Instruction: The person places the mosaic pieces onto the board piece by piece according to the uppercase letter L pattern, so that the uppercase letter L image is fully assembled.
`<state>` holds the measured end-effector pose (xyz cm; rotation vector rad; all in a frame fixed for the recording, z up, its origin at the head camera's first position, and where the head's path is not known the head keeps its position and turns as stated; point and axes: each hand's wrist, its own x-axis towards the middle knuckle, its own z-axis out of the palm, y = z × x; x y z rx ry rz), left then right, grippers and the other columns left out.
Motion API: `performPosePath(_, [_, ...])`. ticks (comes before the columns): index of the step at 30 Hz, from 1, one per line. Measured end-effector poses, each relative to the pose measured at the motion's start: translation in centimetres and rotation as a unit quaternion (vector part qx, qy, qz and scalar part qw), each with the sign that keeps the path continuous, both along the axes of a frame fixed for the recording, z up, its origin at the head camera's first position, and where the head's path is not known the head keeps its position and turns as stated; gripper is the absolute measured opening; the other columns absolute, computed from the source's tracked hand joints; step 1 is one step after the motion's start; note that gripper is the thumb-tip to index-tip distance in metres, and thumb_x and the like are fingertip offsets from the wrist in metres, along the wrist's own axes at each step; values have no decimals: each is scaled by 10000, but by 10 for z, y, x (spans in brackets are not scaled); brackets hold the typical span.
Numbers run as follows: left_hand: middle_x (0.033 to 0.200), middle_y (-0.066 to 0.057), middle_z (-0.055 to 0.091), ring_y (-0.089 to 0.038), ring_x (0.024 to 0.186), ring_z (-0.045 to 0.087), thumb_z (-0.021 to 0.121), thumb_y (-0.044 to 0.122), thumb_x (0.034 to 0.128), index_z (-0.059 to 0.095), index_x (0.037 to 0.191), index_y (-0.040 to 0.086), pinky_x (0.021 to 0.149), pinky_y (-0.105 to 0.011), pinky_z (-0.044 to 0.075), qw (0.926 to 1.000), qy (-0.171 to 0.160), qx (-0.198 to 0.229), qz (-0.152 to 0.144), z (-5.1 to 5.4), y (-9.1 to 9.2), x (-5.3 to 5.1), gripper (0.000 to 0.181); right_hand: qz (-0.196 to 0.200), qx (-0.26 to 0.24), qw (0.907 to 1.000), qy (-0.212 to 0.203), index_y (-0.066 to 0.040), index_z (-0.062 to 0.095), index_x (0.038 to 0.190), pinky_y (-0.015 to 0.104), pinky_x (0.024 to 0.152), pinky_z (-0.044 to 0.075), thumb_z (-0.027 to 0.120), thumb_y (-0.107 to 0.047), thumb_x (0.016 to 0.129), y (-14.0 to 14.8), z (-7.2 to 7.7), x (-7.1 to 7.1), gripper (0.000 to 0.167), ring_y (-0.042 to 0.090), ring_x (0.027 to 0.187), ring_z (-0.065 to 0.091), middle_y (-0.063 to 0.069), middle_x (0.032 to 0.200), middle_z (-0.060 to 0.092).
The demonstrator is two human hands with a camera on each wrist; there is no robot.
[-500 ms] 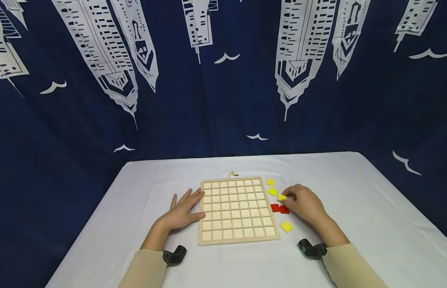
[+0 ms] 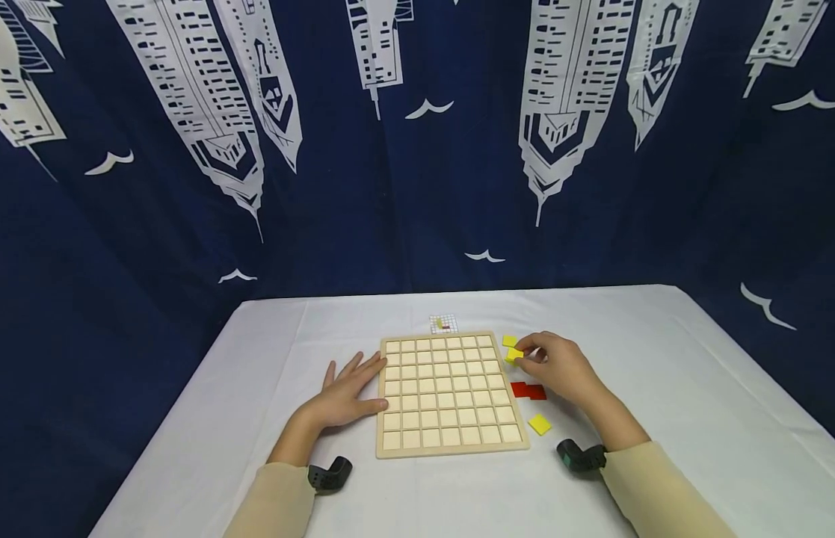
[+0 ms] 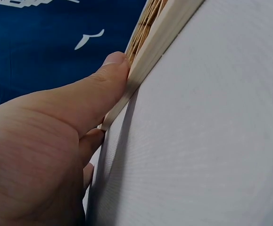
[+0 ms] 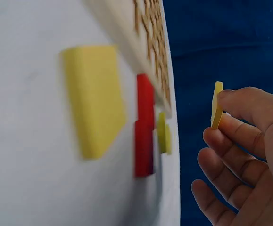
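A square wooden grid board lies on the white table. My left hand rests at its left edge, fingers spread and straight, thumb touching the rim, as the left wrist view shows too. Beyond the board's right side, my right hand pinches a yellow square tile between thumb and fingers, raised off the table. Below it, another yellow tile is partly covered in the head view. A further yellow tile lies just behind. Two red tiles lie touching or overlapping, nearer me.
One more yellow tile sits by the board's near right corner. A small printed grid card with coloured marks lies behind the board. A dark blue patterned curtain hangs beyond the table.
My right hand has lifted the yellow tile and carried it away from me and slightly left, over the other yellow tiles. The left hand stays at the board; the head view has shifted a little.
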<state>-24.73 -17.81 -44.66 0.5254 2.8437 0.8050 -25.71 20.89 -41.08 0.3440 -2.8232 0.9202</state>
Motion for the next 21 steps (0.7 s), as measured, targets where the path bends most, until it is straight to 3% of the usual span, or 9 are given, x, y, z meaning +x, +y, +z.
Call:
performPosePath(12, [1664, -12, 271, -347, 1572, 99, 663, 426, 933, 392, 1547, 194, 1206, -666, -121, 9999, 82, 81, 65, -1, 0, -1, 710, 517, -139, 9985, 130, -89, 733, 1059, 288, 726, 505, 755, -173, 881, -28, 12, -18, 197, 173, 861, 615, 69, 1060, 724])
performPosePath(21, [1666, 2, 267, -336, 1575, 94, 666, 425, 930, 393, 1546, 206, 1210, -656, -122, 9999, 48, 107, 121, -3, 0, -1, 708, 571, -277, 9979, -148, -99, 741, 1056, 273, 723, 493, 756, -191, 882, -54, 11, -27, 198, 166, 833, 593, 57, 1011, 714])
